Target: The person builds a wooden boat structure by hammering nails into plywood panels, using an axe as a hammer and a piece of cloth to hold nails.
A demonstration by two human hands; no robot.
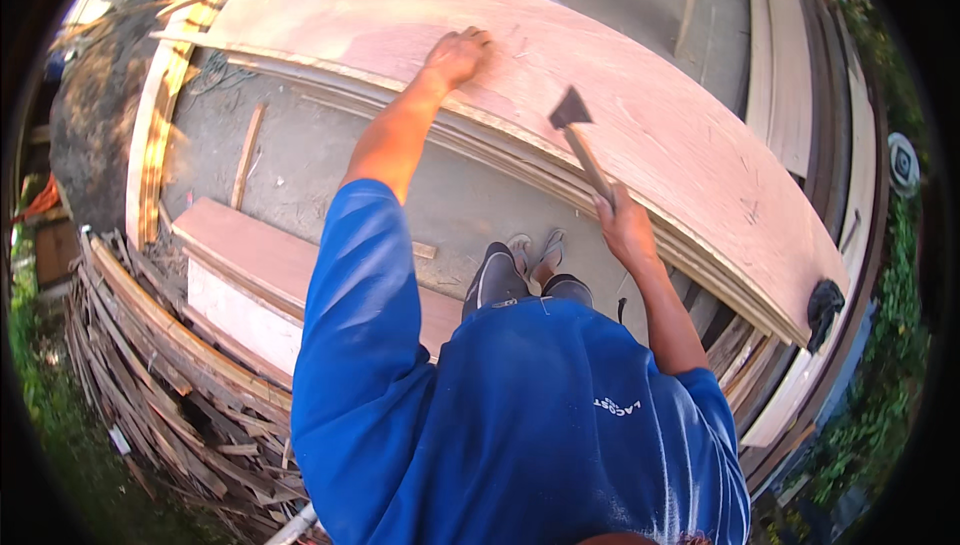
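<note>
A long reddish plywood panel (640, 115) lies across the top of a stack of boards in front of me. My left hand (460, 57) rests on its surface left of the middle, with the fingers curled together; what they hold, if anything, is hidden. In my right hand (625, 225), at the near edge of the stack, is a hatchet (588, 157), gripped by its wooden handle. Its dark, flared head points away from me, over the panel. Small nail-like slivers (748, 207) lie scattered on the plywood, towards its right part and near my left hand.
A lower plywood-topped bench (240, 245) stands at the near left, beside a heap of scrap wood (190, 395). Long planks (785, 65) lie at the right. A black bag-like bundle (825, 305) sits at the panel's right end. Upright-looking yellowish timbers (150, 145) run along the left.
</note>
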